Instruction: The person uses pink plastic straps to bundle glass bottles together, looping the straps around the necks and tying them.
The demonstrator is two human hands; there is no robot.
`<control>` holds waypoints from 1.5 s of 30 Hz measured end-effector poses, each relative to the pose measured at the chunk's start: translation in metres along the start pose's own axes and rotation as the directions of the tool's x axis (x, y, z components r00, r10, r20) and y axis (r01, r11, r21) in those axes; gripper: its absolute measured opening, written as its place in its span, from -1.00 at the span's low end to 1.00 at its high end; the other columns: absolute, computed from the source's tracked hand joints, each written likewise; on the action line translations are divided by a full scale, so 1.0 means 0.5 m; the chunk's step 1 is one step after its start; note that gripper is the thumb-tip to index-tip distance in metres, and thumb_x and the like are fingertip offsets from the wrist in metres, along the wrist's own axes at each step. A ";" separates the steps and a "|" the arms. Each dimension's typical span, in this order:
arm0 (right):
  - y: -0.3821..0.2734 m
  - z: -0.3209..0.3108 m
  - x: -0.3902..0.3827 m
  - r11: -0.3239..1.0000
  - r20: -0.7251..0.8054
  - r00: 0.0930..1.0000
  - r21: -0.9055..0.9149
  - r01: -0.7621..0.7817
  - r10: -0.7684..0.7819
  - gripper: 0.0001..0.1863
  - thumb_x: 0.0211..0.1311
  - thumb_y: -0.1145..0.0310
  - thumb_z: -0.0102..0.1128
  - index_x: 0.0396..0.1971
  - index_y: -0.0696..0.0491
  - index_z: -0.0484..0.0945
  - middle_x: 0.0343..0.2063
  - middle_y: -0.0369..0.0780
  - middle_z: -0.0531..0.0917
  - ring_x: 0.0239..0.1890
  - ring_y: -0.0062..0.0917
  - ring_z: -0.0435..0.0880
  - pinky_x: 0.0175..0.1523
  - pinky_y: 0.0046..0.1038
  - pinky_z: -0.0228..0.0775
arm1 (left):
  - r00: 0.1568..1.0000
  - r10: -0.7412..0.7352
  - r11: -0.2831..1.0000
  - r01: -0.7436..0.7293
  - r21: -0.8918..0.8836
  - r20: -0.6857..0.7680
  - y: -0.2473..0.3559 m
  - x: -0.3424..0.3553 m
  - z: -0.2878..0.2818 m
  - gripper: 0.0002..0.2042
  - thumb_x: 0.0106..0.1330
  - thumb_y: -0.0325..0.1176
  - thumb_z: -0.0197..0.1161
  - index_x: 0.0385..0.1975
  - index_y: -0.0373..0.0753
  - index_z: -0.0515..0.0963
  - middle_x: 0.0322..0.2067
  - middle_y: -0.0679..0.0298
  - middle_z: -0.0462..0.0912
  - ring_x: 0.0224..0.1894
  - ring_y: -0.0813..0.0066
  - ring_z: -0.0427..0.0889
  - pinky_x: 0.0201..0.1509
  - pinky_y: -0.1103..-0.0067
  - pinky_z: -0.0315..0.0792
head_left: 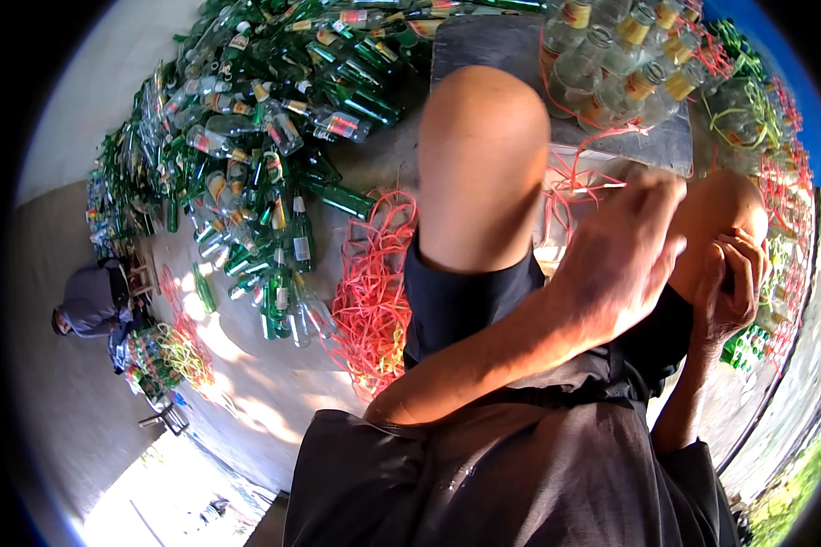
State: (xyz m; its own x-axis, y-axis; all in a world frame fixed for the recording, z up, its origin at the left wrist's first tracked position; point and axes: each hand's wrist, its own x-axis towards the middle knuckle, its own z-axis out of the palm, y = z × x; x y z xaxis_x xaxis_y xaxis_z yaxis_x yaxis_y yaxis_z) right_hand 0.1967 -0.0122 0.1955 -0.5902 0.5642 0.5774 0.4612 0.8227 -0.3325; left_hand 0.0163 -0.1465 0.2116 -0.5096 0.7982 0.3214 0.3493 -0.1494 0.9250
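Observation:
My left hand (pixel 616 260) reaches across between my knees, slightly blurred. Its fingers are curled closed, and whatever they hold, if anything, is hidden. Just beyond it, red plastic strips (pixel 570 173) trail down from a bundle of clear glass bottles (pixel 602 77). The bundle stands upright on a dark board (pixel 479 46), and the bottles have gold-and-red labels. Beside my right knee (pixel 734 205) is my right hand (pixel 737 283), its fingers bent inward and closed. I cannot make out anything inside them.
A large heap of green and clear bottles (pixel 274 128) spreads across the far left. Left of my left knee lies a tangle of red strips (pixel 374 301). Tied bottle bundles (pixel 743 109) stand along the right. Another person (pixel 91 296) sits at the far left beside more bottles.

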 end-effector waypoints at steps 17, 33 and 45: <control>0.007 0.010 -0.011 0.999 0.020 0.999 -0.010 0.033 -0.032 -0.93 0.35 0.60 0.35 -0.21 0.21 0.69 -0.20 -0.16 0.74 -0.10 -0.31 0.74 0.06 -0.32 0.61 | 0.994 0.101 0.986 -0.106 -0.132 -0.043 0.051 -0.109 -0.058 -0.77 0.26 -0.55 0.39 -0.11 -0.30 0.59 -0.20 0.15 0.66 -0.24 0.15 0.70 -0.18 0.36 0.61; 0.004 0.015 -0.018 0.999 0.020 0.999 0.009 -0.039 0.038 -0.95 0.40 0.55 0.32 -0.22 0.20 0.70 -0.15 -0.19 0.74 -0.08 -0.41 0.72 0.07 -0.38 0.58 | 0.770 -0.601 0.745 0.637 -0.196 0.217 -0.336 -0.337 -0.264 -0.56 0.67 -0.06 -0.01 0.15 -0.31 0.63 -0.05 0.24 0.73 0.06 0.52 0.58 0.27 0.49 0.41; -0.027 0.001 -0.003 0.998 0.042 0.997 -0.012 -0.069 0.070 -0.93 0.27 0.64 0.31 -0.30 0.17 0.69 -0.20 -0.17 0.73 0.01 -0.30 0.68 0.17 -0.29 0.51 | 0.711 -0.671 0.691 0.702 -0.168 0.212 -0.319 -0.294 -0.270 -0.60 0.61 -0.22 -0.02 0.22 -0.34 0.58 0.09 0.10 0.72 0.18 0.38 0.62 0.33 0.46 0.41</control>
State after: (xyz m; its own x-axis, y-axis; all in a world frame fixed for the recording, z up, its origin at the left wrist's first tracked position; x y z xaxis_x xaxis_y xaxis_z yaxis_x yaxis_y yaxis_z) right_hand 0.1912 -0.0241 0.1989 -0.5837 0.6226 0.5212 0.5090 0.7807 -0.3625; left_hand -0.0705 -0.3187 0.0441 -0.4302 0.7911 -0.4348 -0.2489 0.3591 0.8995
